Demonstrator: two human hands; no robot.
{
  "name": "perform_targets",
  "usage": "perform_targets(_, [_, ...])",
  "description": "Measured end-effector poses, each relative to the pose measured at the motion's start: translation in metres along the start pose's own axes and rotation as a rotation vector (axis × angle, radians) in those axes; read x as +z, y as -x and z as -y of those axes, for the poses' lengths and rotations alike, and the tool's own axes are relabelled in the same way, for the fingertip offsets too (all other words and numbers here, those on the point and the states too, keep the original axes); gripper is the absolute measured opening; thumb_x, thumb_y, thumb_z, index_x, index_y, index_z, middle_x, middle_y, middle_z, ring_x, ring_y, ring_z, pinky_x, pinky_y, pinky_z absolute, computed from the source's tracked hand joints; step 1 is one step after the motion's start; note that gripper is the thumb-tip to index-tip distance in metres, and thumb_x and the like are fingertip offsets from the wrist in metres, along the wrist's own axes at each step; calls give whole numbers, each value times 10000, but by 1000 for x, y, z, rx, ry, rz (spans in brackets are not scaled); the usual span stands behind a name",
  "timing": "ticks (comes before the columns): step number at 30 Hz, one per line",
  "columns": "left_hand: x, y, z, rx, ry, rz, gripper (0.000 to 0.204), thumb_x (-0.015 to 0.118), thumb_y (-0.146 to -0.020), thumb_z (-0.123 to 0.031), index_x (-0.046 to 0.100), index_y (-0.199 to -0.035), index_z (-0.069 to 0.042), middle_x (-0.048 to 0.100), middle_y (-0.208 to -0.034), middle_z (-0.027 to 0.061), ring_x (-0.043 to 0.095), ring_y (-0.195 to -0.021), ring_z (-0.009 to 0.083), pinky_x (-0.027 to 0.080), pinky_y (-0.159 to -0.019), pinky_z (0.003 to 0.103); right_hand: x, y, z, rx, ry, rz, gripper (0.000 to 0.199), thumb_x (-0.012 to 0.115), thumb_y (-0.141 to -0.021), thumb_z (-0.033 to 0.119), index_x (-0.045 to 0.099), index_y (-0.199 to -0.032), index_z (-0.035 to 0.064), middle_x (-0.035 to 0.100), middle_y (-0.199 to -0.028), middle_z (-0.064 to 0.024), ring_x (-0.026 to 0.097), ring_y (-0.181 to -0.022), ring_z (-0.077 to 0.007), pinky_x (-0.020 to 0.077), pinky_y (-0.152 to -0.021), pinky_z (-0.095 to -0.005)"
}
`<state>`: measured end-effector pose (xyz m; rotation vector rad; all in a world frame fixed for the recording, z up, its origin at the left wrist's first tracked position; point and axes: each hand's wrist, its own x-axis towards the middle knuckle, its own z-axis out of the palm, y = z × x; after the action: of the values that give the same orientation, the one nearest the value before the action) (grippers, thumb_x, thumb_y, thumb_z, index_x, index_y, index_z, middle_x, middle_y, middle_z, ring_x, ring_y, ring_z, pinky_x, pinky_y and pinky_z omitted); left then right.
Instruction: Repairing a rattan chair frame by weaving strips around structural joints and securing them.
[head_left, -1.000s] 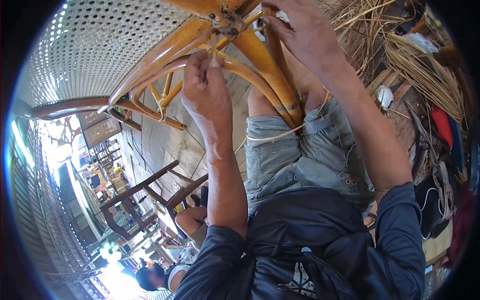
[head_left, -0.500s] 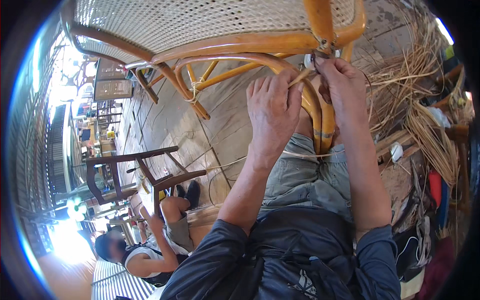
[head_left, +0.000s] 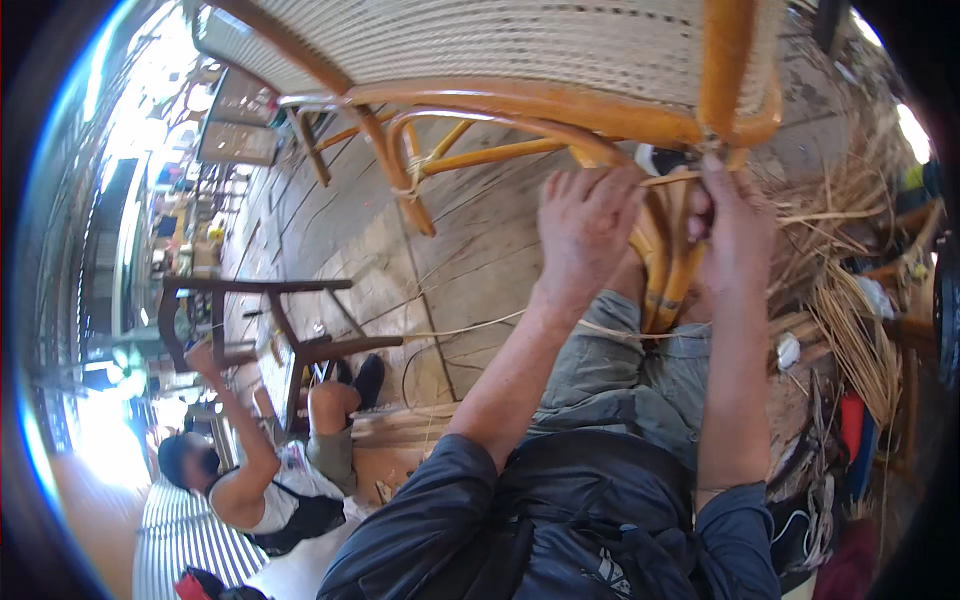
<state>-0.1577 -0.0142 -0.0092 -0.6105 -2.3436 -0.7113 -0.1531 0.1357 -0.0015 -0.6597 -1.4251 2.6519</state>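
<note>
A pale cane strip [head_left: 668, 179] runs between my hands, just below the joint of a honey-coloured rattan chair [head_left: 560, 96]. My left hand [head_left: 590, 228] is closed, pinching the strip's left part by the bent rattan pole. At the joint, my right hand [head_left: 738, 222] pinches the strip's other part, thumb and finger together near the chair leg [head_left: 722, 70]. Two curved poles [head_left: 662, 270] come down side by side between my forearms and rest against my thighs. Woven cane mesh [head_left: 520, 50] fills the panel above. The strip's wrapping at the joint is partly hidden by my fingers.
Loose cane strips [head_left: 850, 340] lie heaped at right. At left, a co-worker [head_left: 250, 480] sits beside a dark wooden chair frame [head_left: 290, 330], one hand raised to it. A long strip [head_left: 465, 328] trails across the floor [head_left: 350, 220] towards my lap.
The whole view has swung, so the chair and my hands appear farther right. My hands still hold the strip at the joint. The co-worker's arm has risen to the dark chair frame.
</note>
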Motion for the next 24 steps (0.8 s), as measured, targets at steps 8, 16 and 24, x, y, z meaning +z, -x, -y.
perform_targets(8, [-6, 1, 8, -340, 70, -9, 124, 604, -803, -48, 656, -913, -22, 628, -813, 121, 597, -737, 256, 471, -674, 340, -65, -24, 4, -195, -28, 47, 224, 590, -896, 204, 603, -1047, 38, 580, -708, -22, 490, -537, -75, 378, -483, -201])
perform_targets(16, [-4, -7, 8, -431, -12, -52, 153, 566, -850, -91, 654, -921, 13, 587, -731, 52, 523, -631, 110, 435, -607, 240, -60, -55, -12, -149, -150, 219, 207, 579, -893, 158, 631, -1020, 3, 602, -738, -11, 516, -562, -60, 418, -507, -187])
perform_targets(24, [-3, -16, 13, -421, 9, 28, 226, 560, -888, -140, 659, -997, 32, 609, -782, 19, 492, -684, 56, 406, -621, 196, -64, -60, -9, -96, -86, 369, 188, 581, -869, 107, 610, -1023, 4, 616, -776, -34, 553, -625, -75, 453, -567, -200])
